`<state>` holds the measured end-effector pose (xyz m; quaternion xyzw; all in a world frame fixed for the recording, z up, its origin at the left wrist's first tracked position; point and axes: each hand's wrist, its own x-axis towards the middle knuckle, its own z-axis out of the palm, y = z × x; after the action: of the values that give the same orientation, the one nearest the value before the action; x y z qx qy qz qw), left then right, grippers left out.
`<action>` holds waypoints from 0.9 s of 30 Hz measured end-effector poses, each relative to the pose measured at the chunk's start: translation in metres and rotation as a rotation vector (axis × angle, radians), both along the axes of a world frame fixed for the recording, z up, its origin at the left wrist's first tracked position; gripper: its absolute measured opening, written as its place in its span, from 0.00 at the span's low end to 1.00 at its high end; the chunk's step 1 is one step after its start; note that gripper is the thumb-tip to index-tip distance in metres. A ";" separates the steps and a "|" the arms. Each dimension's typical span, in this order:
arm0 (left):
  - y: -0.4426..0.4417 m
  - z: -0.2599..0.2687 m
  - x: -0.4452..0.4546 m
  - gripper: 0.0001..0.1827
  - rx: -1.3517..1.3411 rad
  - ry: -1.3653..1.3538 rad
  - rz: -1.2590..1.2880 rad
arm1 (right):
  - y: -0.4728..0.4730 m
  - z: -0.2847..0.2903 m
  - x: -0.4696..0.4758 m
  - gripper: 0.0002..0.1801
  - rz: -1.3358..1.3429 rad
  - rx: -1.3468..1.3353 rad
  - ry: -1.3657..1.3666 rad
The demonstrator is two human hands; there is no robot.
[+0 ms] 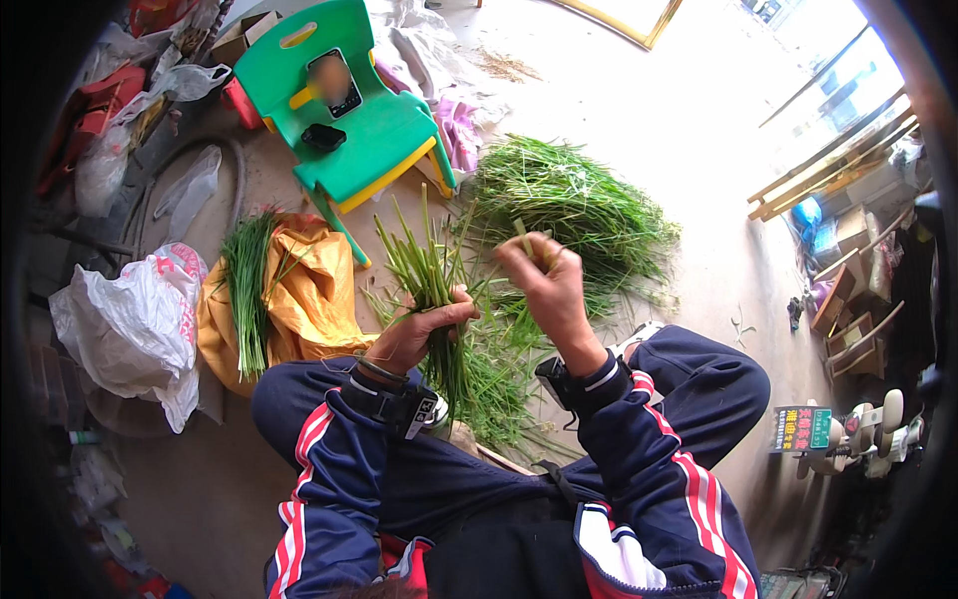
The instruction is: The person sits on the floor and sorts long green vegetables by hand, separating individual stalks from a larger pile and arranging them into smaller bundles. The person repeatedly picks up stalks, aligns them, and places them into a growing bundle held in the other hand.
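My left hand (pixel 441 311) is shut around a bunch of long green stalks (pixel 419 258), which look like garlic chives. Their thick cut ends point away from me, and the thin leafy parts hang below the fist. To its right, my right hand (pixel 550 273) pinches a few pale green stems between thumb and fingers, slightly blurred. Beyond both hands lies a large heap of the same greens (pixel 569 202) on the floor. Loose trimmings (pixel 494 382) are strewn beneath my hands, between my legs.
A neat bundle of greens (pixel 251 292) rests on an orange woven sack (pixel 310 281) at left, beside a white plastic bag (pixel 131 322). A green child's chair (pixel 382 146) holds a phone (pixel 334 86) and a small black case (pixel 323 137). Wooden boxes (pixel 853 299) line the right side.
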<state>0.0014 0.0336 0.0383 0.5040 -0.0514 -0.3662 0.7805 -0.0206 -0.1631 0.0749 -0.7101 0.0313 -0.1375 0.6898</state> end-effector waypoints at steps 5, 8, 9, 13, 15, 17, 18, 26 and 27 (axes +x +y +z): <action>-0.001 0.001 0.001 0.07 -0.052 -0.025 -0.018 | -0.034 0.012 0.008 0.13 -0.114 0.211 -0.021; -0.003 0.002 0.001 0.07 -0.007 -0.069 0.020 | -0.024 0.010 -0.001 0.12 0.074 -0.025 0.169; -0.004 0.002 0.001 0.07 0.027 -0.071 0.012 | -0.014 0.008 -0.007 0.12 0.180 -0.051 0.159; -0.004 0.005 -0.001 0.07 0.046 -0.104 0.004 | -0.001 0.005 -0.010 0.11 0.334 0.091 0.226; -0.004 0.006 -0.001 0.07 0.057 -0.120 0.009 | -0.006 0.007 -0.006 0.12 0.250 0.199 0.255; -0.004 0.007 -0.002 0.08 0.103 -0.136 0.020 | -0.010 0.007 -0.005 0.13 0.254 0.230 0.202; -0.004 0.007 -0.001 0.08 0.084 -0.144 0.019 | -0.011 0.007 -0.005 0.14 0.267 0.235 0.201; -0.004 0.005 0.000 0.09 0.030 -0.186 0.008 | -0.011 0.011 -0.010 0.14 0.266 0.299 0.211; -0.004 0.003 0.000 0.09 0.045 -0.201 -0.002 | -0.010 0.012 -0.010 0.14 0.261 0.288 0.206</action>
<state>0.0013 0.0298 0.0418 0.5558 -0.1218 -0.3155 0.7594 -0.0309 -0.1731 0.0866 -0.6126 0.0285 0.0322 0.7892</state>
